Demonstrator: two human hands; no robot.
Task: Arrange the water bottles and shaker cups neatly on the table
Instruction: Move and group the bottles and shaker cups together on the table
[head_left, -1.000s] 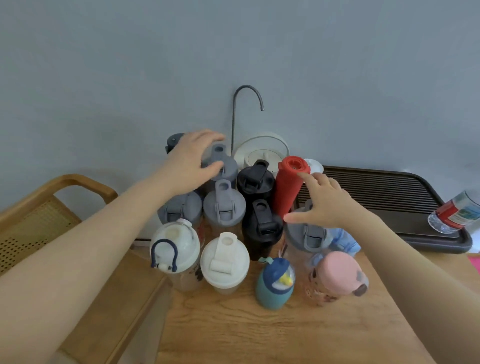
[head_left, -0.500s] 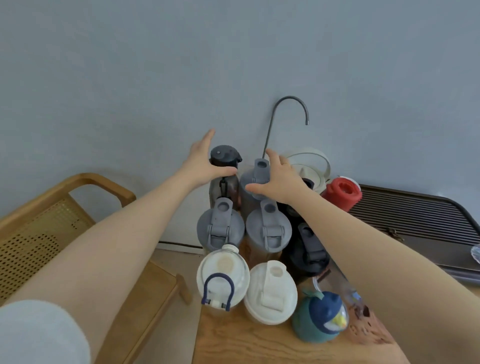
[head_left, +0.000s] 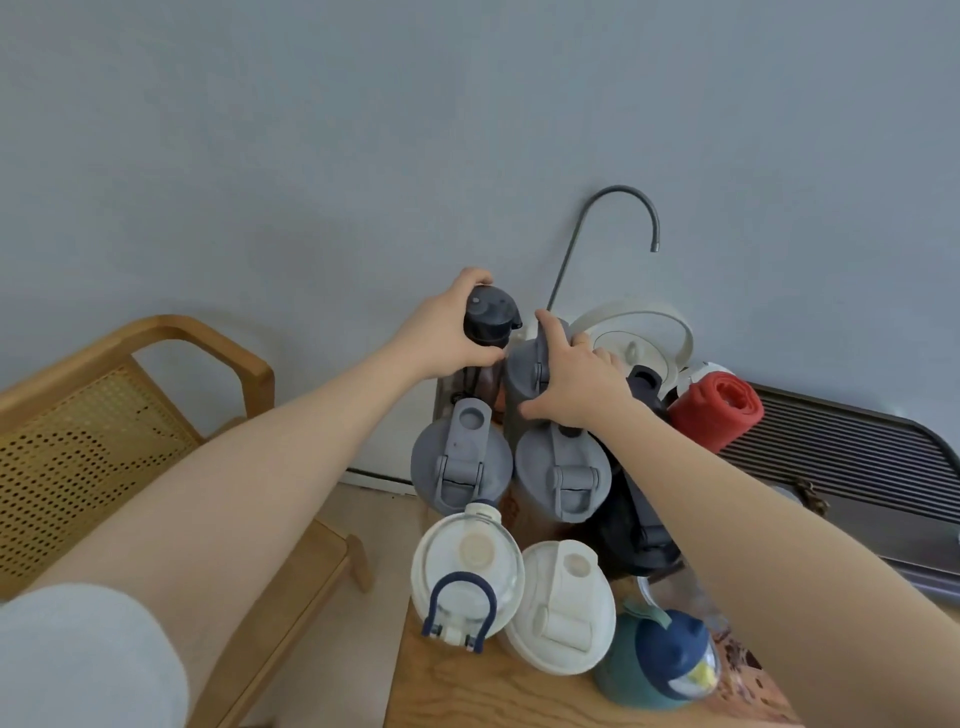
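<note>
Bottles and shaker cups stand packed in rows at the left end of the wooden table (head_left: 467, 691). My left hand (head_left: 447, 327) grips the black-capped bottle (head_left: 488, 317) in the back row. Beside it, my right hand (head_left: 571, 384) grips the grey-lidded shaker (head_left: 524, 374). In front stand two more grey-lidded shakers (head_left: 460, 462) (head_left: 563, 475), then a white bottle with a blue loop (head_left: 465, 582) and a white-lidded shaker (head_left: 558, 608). A teal bottle with a navy cap (head_left: 660, 660) sits at the front. Black shakers (head_left: 644, 540) are partly hidden under my right arm. A red bottle (head_left: 717, 410) leans right.
A white kettle base (head_left: 639, 332) with a curved grey spout (head_left: 618, 208) stands against the wall. A dark slatted tea tray (head_left: 857, 462) fills the table's right side. A wooden rattan chair (head_left: 104, 410) stands left of the table, close to its edge.
Both hands have closed round the two back-row containers: the left went from touching the black-capped bottle to gripping it, the right curled round the grey shaker. The view has shifted left.
</note>
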